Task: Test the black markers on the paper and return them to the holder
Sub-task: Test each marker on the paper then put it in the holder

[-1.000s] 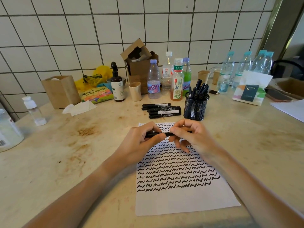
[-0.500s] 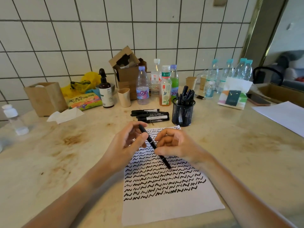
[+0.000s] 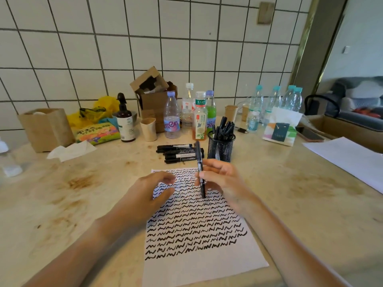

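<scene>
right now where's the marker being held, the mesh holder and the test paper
marker point(image 3: 200, 170), head view, mid barrel above the fingers
mesh holder point(image 3: 220, 149), head view, front wall
test paper point(image 3: 199, 268), head view, blank lower part

- Paper point(image 3: 199, 235) flat on table point(image 3: 300, 204), centre-near.
- Loose markers point(image 3: 178, 153) behind paper, just left of holder point(image 3: 220, 149).
- More markers point(image 3: 224, 128) upright in holder.
- Bottles point(image 3: 187, 114) behind those, by wall.
- Held marker point(image 3: 200, 169) above paper, betw. left hand point(image 3: 149, 195) & right hand point(image 3: 222, 180).
</scene>
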